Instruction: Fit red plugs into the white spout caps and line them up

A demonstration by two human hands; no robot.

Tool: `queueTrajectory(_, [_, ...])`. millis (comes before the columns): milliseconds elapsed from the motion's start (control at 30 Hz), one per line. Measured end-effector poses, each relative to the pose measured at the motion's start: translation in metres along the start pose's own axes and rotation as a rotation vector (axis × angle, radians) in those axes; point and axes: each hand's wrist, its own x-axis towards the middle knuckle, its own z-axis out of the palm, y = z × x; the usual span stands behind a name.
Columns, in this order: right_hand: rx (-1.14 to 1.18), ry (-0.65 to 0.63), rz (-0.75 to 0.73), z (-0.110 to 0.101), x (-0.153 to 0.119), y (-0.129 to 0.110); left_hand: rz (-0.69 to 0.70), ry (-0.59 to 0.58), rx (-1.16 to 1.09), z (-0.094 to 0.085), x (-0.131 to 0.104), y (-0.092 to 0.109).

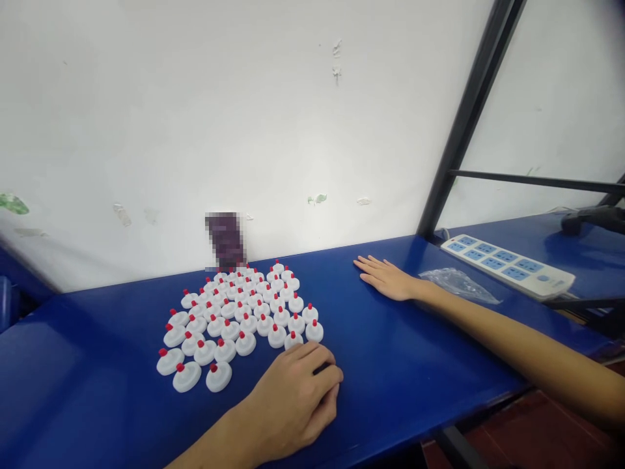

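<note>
Many white round caps with small red tips (245, 343) stand in a loose cluster on the blue table (122, 417). At the near right edge of that cluster is my left hand (297, 397), its back toward me and its fingers curled down and in. It covers part of the nearest cap. What its fingers hold, if anything, is hidden. Farther right, my right hand (385, 277) lies flat on the table with its fingers stretched out and holds nothing. A clear plastic bag (456, 284) lies beside my right wrist.
A pixelated dark purple object (227, 240) leans against the white wall (293, 117) behind the caps. On the right are a white power strip with blue sockets (508, 264) and a black metal frame post (463, 130). The table's front edge runs below my right forearm.
</note>
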Motion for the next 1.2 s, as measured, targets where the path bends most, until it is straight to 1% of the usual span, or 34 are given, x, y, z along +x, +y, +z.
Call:
queueTrajectory(100, [0.001, -0.01, 0.02, -0.001, -0.002, 0.008, 0.0, -0.002, -0.005, 0.0, -0.001, 0.0])
queueTrajectory(233, [-0.007, -0.012, 0.084, -0.006, -0.006, 0.018, 0.0, -0.007, -0.011, -0.001, -0.001, 0.0])
queueTrajectory(333, [-0.004, -0.001, 0.116, -0.009, -0.009, 0.023, 0.001, -0.005, -0.011, -0.001, -0.001, 0.0])
queueTrajectory(433, [0.008, 0.028, 0.117, -0.008, -0.01, 0.025, -0.001, -0.003, -0.006, 0.0, -0.001, 0.0])
queueTrajectory(600, [0.048, 0.133, 0.092, -0.006, -0.012, 0.023, 0.0, -0.001, -0.009, 0.0, -0.002, 0.0])
queueTrajectory(700, [0.089, 0.202, 0.084, -0.008, -0.015, 0.019, -0.004, -0.005, -0.009, 0.0, -0.002, -0.001])
queueTrajectory(867, [0.166, 0.303, 0.071, -0.019, -0.021, 0.007, -0.007, -0.006, -0.008, 0.0, -0.001, 0.0])
queueTrajectory(1033, [0.252, 0.433, 0.051, -0.033, -0.024, 0.001, 0.012, 0.03, 0.015, 0.001, -0.001, -0.002])
queueTrajectory(1100, [0.301, 0.493, 0.052, -0.039, -0.025, 0.0, 0.044, 0.051, 0.059, 0.002, -0.002, -0.002])
queueTrajectory(1200, [0.412, 0.566, 0.017, -0.047, -0.028, -0.007, 0.131, 0.098, 0.217, 0.002, -0.004, 0.001])
